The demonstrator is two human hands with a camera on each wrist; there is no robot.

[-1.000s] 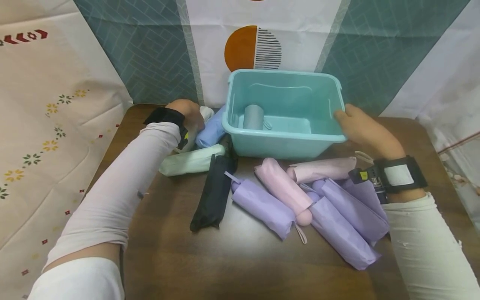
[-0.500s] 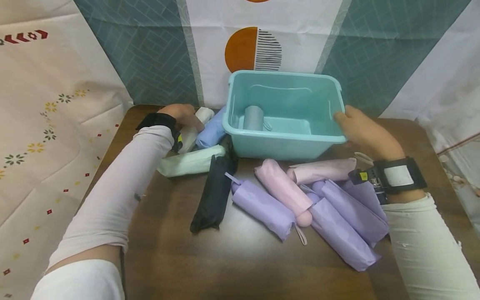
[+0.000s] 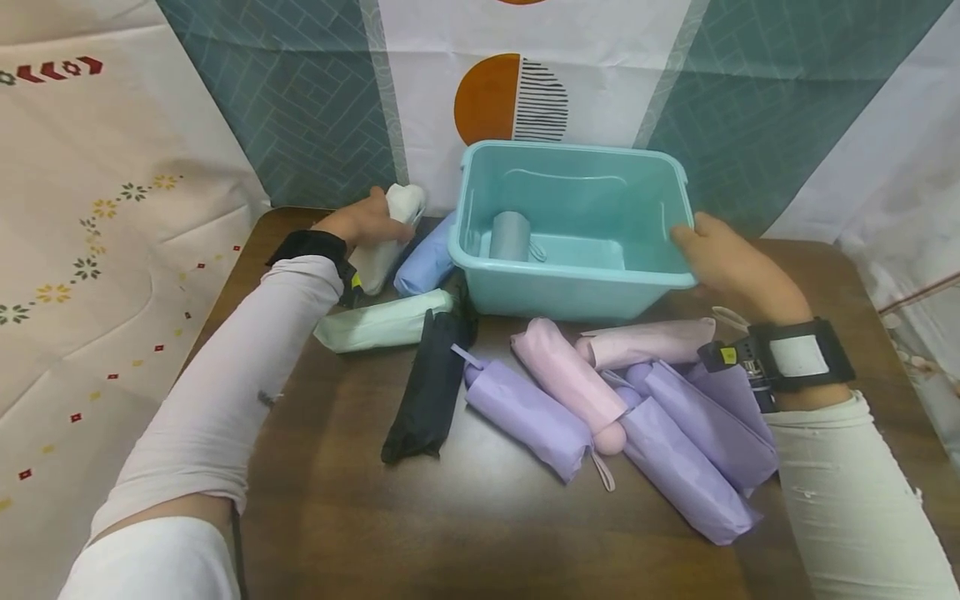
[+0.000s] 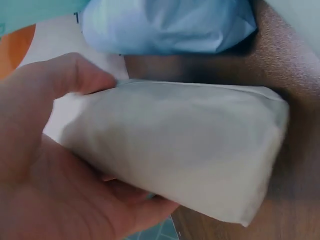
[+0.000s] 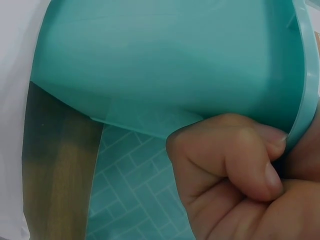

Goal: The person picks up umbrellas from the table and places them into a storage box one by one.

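Observation:
At the back left of the table, my left hand grips a white folded umbrella, thumb on one side and fingers round the other. The umbrella's far end is raised in the head view. Right beside it lies a blue folded umbrella, also at the top of the left wrist view. My right hand holds the right rim of a teal plastic bin, fingers curled at its edge in the right wrist view. Inside the bin, a grey-blue folded umbrella stands at the left with its strap loop showing.
In front of the bin lie a mint green umbrella, a black umbrella, pink umbrellas and several purple umbrellas, some overlapping. A patterned cloth hangs right behind the bin.
My left hand has shifted slightly left and taken hold of the white umbrella, whose far end has come up. My right hand and the bin stay in place.

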